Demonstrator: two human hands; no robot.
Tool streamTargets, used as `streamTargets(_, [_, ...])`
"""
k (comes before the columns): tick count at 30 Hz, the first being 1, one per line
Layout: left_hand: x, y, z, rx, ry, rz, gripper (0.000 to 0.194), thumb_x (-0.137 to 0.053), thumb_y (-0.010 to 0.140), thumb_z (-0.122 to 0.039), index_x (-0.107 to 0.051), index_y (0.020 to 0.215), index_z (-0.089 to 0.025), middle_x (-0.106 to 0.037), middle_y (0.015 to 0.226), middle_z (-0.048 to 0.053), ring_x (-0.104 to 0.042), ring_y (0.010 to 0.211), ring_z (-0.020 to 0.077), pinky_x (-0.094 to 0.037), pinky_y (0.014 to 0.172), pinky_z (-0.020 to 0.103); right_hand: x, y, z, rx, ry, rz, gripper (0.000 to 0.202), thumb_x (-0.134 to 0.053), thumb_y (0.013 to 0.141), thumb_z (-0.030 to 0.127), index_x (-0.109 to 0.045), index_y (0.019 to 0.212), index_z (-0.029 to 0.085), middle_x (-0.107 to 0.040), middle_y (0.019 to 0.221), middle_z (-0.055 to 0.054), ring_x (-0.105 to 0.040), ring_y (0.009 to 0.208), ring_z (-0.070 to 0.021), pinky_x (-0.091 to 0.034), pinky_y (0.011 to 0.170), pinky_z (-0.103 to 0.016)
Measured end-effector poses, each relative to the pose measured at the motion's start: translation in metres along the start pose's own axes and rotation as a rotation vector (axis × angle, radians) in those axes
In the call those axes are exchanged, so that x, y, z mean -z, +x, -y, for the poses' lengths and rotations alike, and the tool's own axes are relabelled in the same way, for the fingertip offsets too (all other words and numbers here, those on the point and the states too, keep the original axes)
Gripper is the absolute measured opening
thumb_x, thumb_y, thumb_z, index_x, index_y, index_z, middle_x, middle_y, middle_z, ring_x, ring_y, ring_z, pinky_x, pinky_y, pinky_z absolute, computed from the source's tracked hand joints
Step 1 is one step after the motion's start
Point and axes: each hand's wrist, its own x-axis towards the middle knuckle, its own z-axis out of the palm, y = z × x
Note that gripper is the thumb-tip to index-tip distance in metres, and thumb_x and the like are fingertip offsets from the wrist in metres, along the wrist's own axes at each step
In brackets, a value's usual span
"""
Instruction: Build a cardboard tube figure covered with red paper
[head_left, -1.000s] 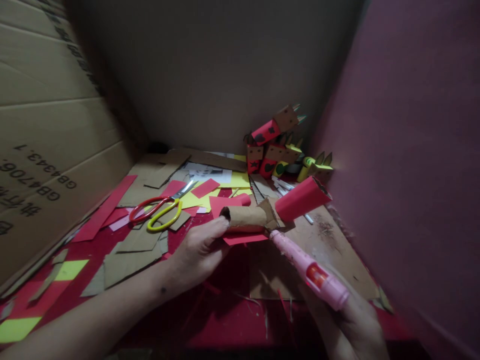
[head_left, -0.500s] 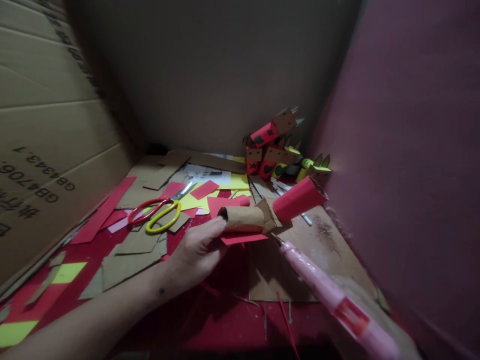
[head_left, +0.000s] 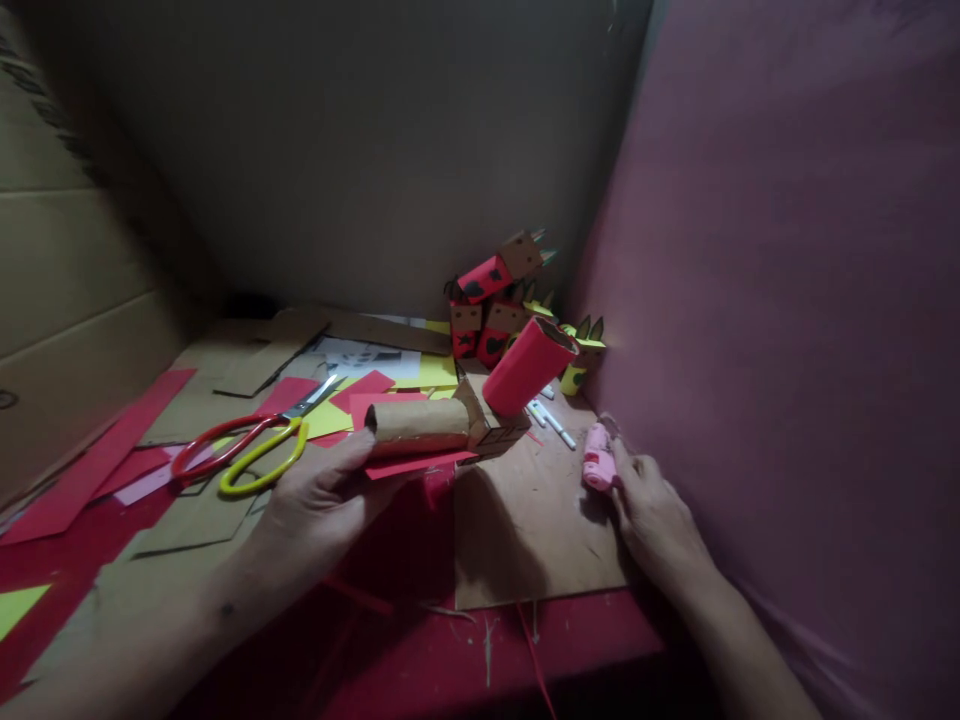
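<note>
In my left hand (head_left: pixel 330 490), closed at its near end, is a sheet of red paper (head_left: pixel 427 463) with a brown cardboard tube (head_left: pixel 420 424) lying on it. A small folded cardboard piece (head_left: pixel 495 440) stands at the tube's far end, and a red paper-covered tube (head_left: pixel 529 366) rises tilted beside it. At the right, my right hand (head_left: pixel 656 515) has its fingers on a pink glue gun (head_left: pixel 598 458), low over the right edge of a cardboard sheet (head_left: pixel 555 550). The fingers' far side is hidden.
Red-and-yellow-handled scissors (head_left: pixel 259 450) lie among paper and cardboard scraps at the left. White pens (head_left: pixel 551 420) rest on the cardboard sheet. Several red and yellow tube figures (head_left: pixel 487 300) stand stacked at the back. A purple wall (head_left: pixel 765 300) borders the right side.
The glue gun has moved from beside the cardboard joint away to the right, with my right hand now visible on it. The view has shifted; my left hand keeps its hold.
</note>
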Motion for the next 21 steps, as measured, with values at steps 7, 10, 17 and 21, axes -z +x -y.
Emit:
streamTargets(7, [0.0,0.001,-0.002,0.037,-0.044,-0.009,0.021,-0.061,0.084,-0.027,-0.068,0.101,-0.017,-0.072,0.09,0.005,-0.067,0.082,0.0196,-0.056,0.074,0.031,-0.008,0.009,-0.016,0.082,0.029,0.004,0.048,-0.04,0.084,0.007,-0.049,0.131,0.01,-0.06,0.096,-0.017,-0.053,0.084,-0.0272,-0.048,0.071,-0.041])
streamTargets(10, [-0.002,0.001,-0.006,0.066,-0.137,0.002,0.022,-0.062,0.083,-0.026,-0.07,0.101,-0.017,-0.072,0.098,0.007,-0.067,0.087,0.021,-0.056,0.081,0.034,0.008,0.005,-0.002,0.09,0.085,-0.164,0.04,-0.043,0.082,0.01,-0.058,0.119,0.008,-0.059,0.107,-0.021,-0.052,0.092,-0.0318,-0.048,0.077,-0.048])
streamTargets(17, [-0.009,0.002,-0.007,0.228,-0.381,0.009,0.022,-0.071,0.075,-0.028,-0.072,0.095,-0.019,-0.075,0.093,0.003,-0.068,0.088,0.0232,-0.058,0.08,0.036,0.05,-0.024,0.093,0.355,0.793,-0.338,0.028,-0.052,0.087,0.014,-0.056,0.112,0.025,-0.066,0.095,-0.004,-0.064,0.085,-0.0173,-0.053,0.072,-0.027])
streamTargets(21, [-0.01,0.001,-0.004,0.265,-0.427,0.028,0.019,-0.072,0.074,-0.026,-0.073,0.092,-0.02,-0.075,0.091,0.002,-0.069,0.088,0.0217,-0.056,0.085,0.035,0.047,-0.016,0.112,0.092,0.872,-0.542,0.048,-0.066,0.079,0.027,-0.047,0.124,0.023,-0.054,0.118,-0.011,-0.056,0.105,-0.0262,-0.048,0.089,-0.045])
